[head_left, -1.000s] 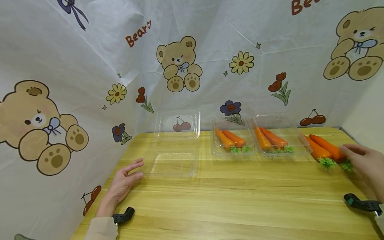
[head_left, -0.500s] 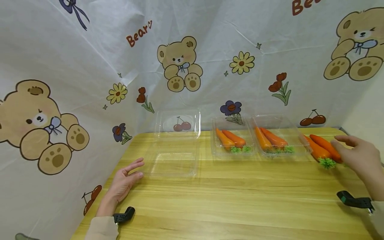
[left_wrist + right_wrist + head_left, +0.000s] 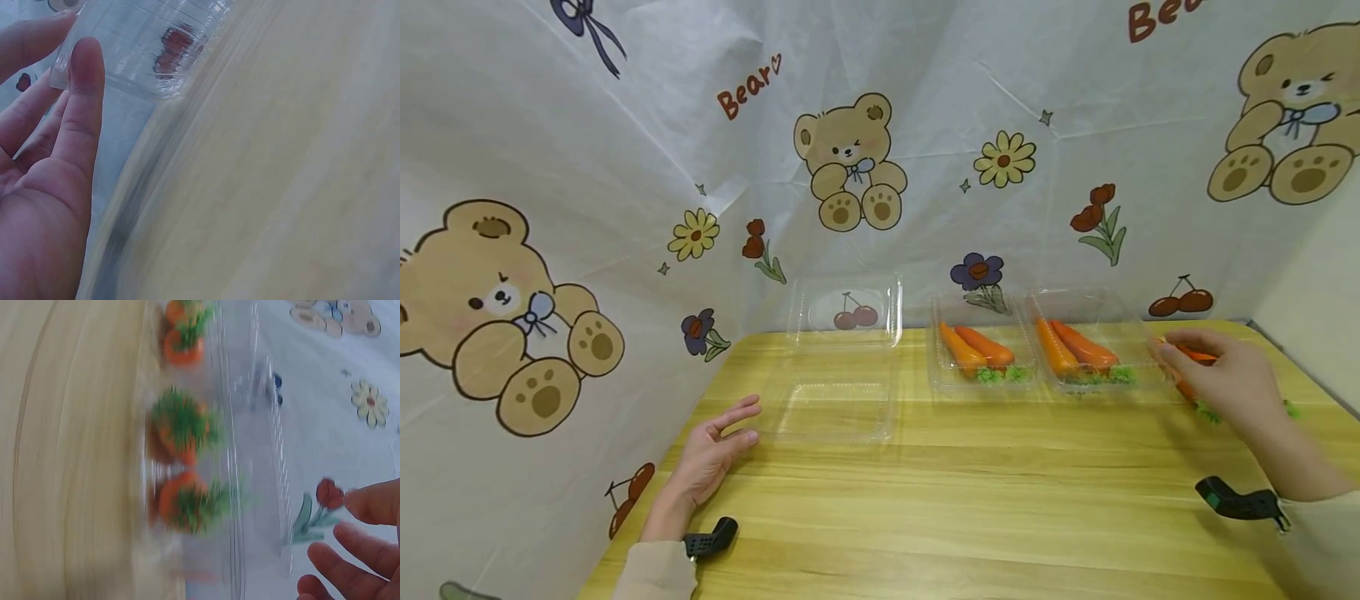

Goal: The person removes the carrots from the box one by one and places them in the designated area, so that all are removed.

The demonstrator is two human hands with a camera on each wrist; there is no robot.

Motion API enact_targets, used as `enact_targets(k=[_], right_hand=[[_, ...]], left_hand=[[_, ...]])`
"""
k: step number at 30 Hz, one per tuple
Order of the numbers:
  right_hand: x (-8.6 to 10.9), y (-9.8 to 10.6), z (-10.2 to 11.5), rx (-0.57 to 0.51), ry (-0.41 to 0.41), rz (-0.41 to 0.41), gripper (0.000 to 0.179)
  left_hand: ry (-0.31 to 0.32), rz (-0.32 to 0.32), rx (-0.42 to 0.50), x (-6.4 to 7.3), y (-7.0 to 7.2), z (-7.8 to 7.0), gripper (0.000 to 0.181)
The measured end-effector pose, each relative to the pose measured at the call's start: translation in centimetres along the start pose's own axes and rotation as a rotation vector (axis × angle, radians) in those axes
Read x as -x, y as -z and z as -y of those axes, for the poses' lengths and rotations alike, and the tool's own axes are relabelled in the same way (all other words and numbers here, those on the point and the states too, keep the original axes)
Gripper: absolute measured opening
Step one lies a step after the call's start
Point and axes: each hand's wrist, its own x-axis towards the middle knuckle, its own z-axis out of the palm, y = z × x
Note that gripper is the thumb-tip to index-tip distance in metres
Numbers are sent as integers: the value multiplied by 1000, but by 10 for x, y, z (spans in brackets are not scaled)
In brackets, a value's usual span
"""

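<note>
My left hand [image 3: 711,454] rests at the left edge of an open clear plastic clamshell box [image 3: 835,425], whose lid stands raised behind. In the left wrist view the thumb [image 3: 85,69] overlaps the box's corner, fingers relaxed around it. My right hand [image 3: 1232,379], fingers loosely bent and holding nothing, hovers over loose carrots [image 3: 1185,390] at the right, mostly hiding them; their green tops show beneath. Its fingertips are close to the right end of a closed clear box [image 3: 1112,317] with two carrots [image 3: 1084,346] inside. The right wrist view is blurred.
Left of that box stands another clear box [image 3: 940,379] with two carrots [image 3: 981,346]. Everything sits on a wooden table [image 3: 970,508]. A white cloth [image 3: 925,83] printed with bears and flowers hangs behind and along the left side.
My right hand has moved left, from the far-right carrot's top across the loose carrots towards the closed box. The left hand and the boxes have stayed put.
</note>
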Motion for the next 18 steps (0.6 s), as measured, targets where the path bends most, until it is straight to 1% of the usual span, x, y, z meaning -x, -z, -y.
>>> enact_targets(k=[3,7,13,18], right_hand=[[2,-10,17,-25,33,23,50],[7,-21,40,-65,50,89,48],[16,-38,69,-151,113,152,43],[25,-52,86,-243,123,253,41]], left_hand=[[6,-6,5,0,0,0,54],[10,-7,22,-1,0,0,52],[-7,0,45,-2,0,0,51],[-14,6,57,-1,0,0,51]])
